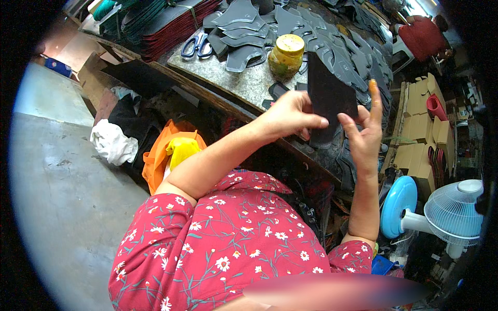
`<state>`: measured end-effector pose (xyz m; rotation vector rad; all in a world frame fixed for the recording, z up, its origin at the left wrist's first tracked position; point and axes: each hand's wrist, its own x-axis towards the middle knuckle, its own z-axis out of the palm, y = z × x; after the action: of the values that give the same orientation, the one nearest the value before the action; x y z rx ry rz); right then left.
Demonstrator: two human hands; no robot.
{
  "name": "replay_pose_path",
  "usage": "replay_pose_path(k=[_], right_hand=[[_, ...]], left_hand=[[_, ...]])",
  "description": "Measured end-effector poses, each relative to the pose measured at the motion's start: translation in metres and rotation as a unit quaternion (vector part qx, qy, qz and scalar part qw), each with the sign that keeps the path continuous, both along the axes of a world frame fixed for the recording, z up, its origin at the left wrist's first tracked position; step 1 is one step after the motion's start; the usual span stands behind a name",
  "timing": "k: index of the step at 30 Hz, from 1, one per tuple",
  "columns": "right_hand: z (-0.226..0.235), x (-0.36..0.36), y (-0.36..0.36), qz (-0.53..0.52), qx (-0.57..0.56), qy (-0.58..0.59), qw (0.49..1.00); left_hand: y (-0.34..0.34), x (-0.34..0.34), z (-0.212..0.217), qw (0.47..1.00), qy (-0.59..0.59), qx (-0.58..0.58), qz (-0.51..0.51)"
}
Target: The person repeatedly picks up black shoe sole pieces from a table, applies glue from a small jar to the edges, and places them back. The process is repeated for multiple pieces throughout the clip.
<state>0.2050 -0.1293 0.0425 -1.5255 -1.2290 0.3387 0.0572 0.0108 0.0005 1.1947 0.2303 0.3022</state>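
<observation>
A flat black cut piece with a slanted upper edge is held up over the table's near edge. My left hand pinches it at the left, thumb in front and fingers partly hidden behind. At its lower right corner, the thumb of my right hand lies on the front with other fingers bent at the edge. The right index finger points up, its tip coated orange-yellow. Just beyond my left hand stands a jar with a yellow lid and smeared sides. Small dark pieces lie beside the jar.
Many grey cut pieces cover the worktable. Blue-handled scissors lie near stacked dark red sheets. A blue and white fan and cardboard boxes stand right. An orange bag sits below the table at left.
</observation>
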Motion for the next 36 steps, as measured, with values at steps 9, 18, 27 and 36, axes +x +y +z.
replay_pose_path(k=[9, 18, 27, 36], right_hand=[[-0.009, 0.011, 0.012, 0.012, 0.031, -0.014, 0.999], [-0.014, -0.005, 0.008, 0.076, -0.028, -0.052, 0.995], [-0.011, -0.006, 0.002, 0.109, 0.005, -0.137, 0.985], [-0.01, -0.013, -0.009, 0.01, 0.058, -0.443, 0.895]], left_hand=[[0.009, -0.031, 0.012, 0.992, -0.064, -0.09, 0.052], [0.006, -0.031, 0.021, 0.992, -0.065, -0.098, 0.05], [0.008, -0.03, 0.018, 0.99, -0.048, -0.066, 0.117], [0.006, -0.022, 0.012, 0.982, -0.084, -0.073, 0.154]])
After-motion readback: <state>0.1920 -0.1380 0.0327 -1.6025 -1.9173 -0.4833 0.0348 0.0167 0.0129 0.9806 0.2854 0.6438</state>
